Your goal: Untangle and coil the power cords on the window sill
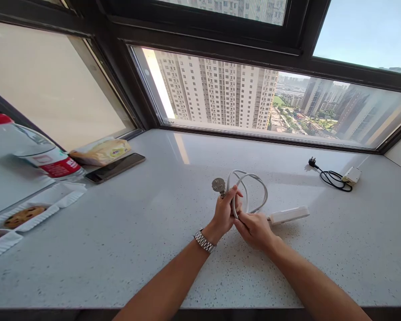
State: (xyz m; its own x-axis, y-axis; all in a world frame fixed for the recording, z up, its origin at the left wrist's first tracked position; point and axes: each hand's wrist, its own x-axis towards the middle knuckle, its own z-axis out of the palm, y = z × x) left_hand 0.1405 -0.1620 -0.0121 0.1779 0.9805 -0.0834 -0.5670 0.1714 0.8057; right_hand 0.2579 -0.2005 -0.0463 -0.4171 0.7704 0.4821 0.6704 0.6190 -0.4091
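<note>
Cord (250,187) of a white power strip (289,215) in hand, midway across a pale speckled counter (153,232) under a wide window (270,102).

Left hand (225,211): fingers closed around a bundle of cord loops, with the grey plug (218,184) sticking up just above the fist. A metal watch (204,240) sits on that wrist.

Right hand (254,228): fingers pinched together on the cord just below the left fist, touching it. The strip body lies flat on the counter just right of this hand, joined to the loops by a short run of cord.

Progress, judged from the layout: a few loops are gathered and stand up behind the hands, so most of the cord looks coiled. The plug end is held, not tucked. I see no tie or band on the bundle, and the stretch next to the strip is still loose.

Elsewhere: a second, smaller white adapter (351,175) with a black cord (332,178) lies well apart at far right, its cord loosely heaped. At far left are a dark phone (115,168), a snack packet (102,151), a lying bottle (36,151) with a red label, and a white tray (36,209) holding a cookie (22,217).
</note>
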